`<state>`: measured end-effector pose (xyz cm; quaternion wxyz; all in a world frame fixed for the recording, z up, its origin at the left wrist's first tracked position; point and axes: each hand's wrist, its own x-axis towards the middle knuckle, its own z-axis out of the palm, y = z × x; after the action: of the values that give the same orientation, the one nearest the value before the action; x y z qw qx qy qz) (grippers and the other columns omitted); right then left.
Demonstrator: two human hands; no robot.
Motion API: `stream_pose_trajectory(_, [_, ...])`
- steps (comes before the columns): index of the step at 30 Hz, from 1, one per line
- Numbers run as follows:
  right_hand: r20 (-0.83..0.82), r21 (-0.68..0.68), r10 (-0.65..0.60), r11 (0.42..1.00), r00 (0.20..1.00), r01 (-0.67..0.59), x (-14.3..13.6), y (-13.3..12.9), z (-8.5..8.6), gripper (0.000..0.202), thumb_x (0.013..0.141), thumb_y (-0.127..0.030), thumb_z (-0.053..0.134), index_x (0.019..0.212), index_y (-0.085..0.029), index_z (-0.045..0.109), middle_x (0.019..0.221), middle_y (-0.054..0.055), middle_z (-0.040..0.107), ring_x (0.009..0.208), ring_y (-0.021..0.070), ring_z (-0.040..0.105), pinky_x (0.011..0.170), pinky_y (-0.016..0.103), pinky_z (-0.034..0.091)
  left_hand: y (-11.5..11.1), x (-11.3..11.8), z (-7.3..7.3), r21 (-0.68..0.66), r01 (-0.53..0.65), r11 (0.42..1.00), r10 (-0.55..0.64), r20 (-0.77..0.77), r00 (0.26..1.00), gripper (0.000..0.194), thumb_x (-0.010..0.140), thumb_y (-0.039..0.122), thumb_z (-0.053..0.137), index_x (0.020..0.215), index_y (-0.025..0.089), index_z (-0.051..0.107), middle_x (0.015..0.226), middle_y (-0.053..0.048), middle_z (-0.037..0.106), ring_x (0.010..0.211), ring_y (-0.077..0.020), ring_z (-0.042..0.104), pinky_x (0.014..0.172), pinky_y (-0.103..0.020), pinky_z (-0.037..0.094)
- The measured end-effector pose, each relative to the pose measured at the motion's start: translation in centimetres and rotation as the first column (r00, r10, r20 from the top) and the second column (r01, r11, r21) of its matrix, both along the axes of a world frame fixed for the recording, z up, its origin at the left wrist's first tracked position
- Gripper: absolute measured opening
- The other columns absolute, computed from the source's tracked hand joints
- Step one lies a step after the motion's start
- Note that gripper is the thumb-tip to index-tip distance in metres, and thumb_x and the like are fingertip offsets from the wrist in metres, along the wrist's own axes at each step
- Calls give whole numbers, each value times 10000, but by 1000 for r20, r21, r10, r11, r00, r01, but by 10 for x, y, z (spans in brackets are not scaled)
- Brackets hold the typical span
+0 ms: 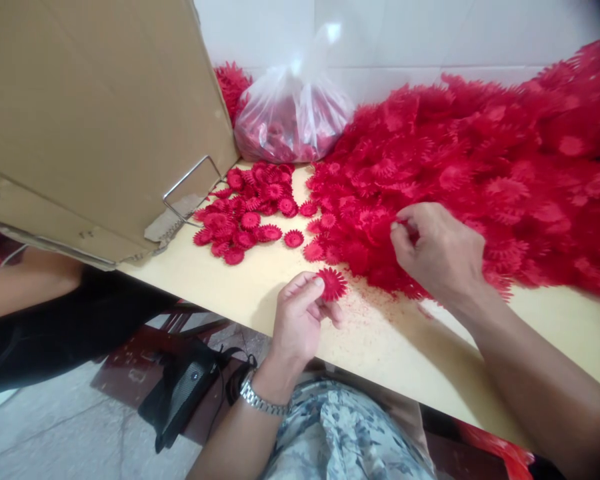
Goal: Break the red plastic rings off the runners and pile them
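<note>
My left hand pinches a red flower-shaped disc with pointed petals between thumb and fingers, just above the table's front part. To the right, my right hand is closed, thumb against the fingers, over the edge of a large heap of red flower-shaped pieces. Whatever its fingertips hold, if anything, is hidden. Left of the heap lies a smaller group of compact red flower discs, with one single disc at its right edge.
A cardboard box with a metal wire handle stands at left. A tied clear plastic bag of red pieces sits against the wall. Red crumbs dot the table. Another person's arm and a black bag are at lower left.
</note>
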<state>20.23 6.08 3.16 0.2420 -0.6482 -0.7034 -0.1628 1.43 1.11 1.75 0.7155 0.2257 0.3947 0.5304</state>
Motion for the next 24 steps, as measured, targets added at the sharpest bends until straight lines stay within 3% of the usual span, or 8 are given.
stream_pose_trajectory(3, [-64,94,95,992,993,-89,1,-2,7,193,833,-214,436,911,-169,606,821,80,637,750,208,579,515,278,338,1,0,-1,-6,-14,1000,14,-17,1000,150,715,235,611,643,158,504,525,47,546,376,-102,532,351,-207,395])
stream_pose_trajectory(6, [-245,133,304,951,921,-279,-6,-9,17,136,838,-210,471,786,-185,594,703,49,589,653,167,542,548,277,384,0,1,-1,53,-38,998,43,-81,996,174,752,255,611,646,149,523,530,44,548,393,-93,537,380,-203,414])
stream_pose_trajectory(9, [-621,-38,405,840,672,-541,-22,-18,20,109,813,-293,573,772,-192,579,638,3,564,552,123,506,500,250,393,0,3,0,151,-68,986,96,-187,978,195,783,291,604,666,145,548,539,38,560,413,-89,544,415,-205,437])
stream_pose_trajectory(11, [-845,-159,277,687,458,-709,-35,-24,18,152,793,-337,613,817,-195,565,651,-6,592,567,123,541,512,246,422,-1,4,1,216,-61,975,113,-239,964,188,797,307,598,704,146,569,559,33,578,436,-91,551,433,-207,449])
stream_pose_trajectory(14, [-977,-136,69,526,201,-840,-50,-28,11,190,792,-353,617,752,-192,525,605,-15,591,570,131,568,549,269,448,-3,6,0,262,-76,962,139,-234,962,138,793,301,612,817,171,574,618,37,614,451,-88,554,442,-206,459])
stream_pose_trajectory(17, [-999,-33,-31,522,19,-852,-56,-30,3,218,808,-357,597,712,-191,493,546,-30,547,518,122,535,520,273,422,-3,5,0,277,-65,959,132,-231,964,132,802,301,604,826,177,563,639,32,626,465,-88,563,464,-207,471])
stream_pose_trajectory(19, [-998,8,-54,541,-45,-841,-56,-32,-1,205,824,-350,584,732,-193,490,540,-37,536,503,116,522,506,267,403,-3,5,-1,284,-22,958,92,-236,967,141,811,306,591,798,167,570,645,19,628,488,-94,574,483,-212,479])
stream_pose_trajectory(24, [-999,13,-18,562,-27,-827,-56,-36,-10,199,876,-338,519,743,-189,510,564,-35,517,509,105,498,510,265,399,-5,2,0,261,67,963,-17,-193,981,128,829,292,564,818,165,581,614,14,615,509,-108,581,509,-225,484])
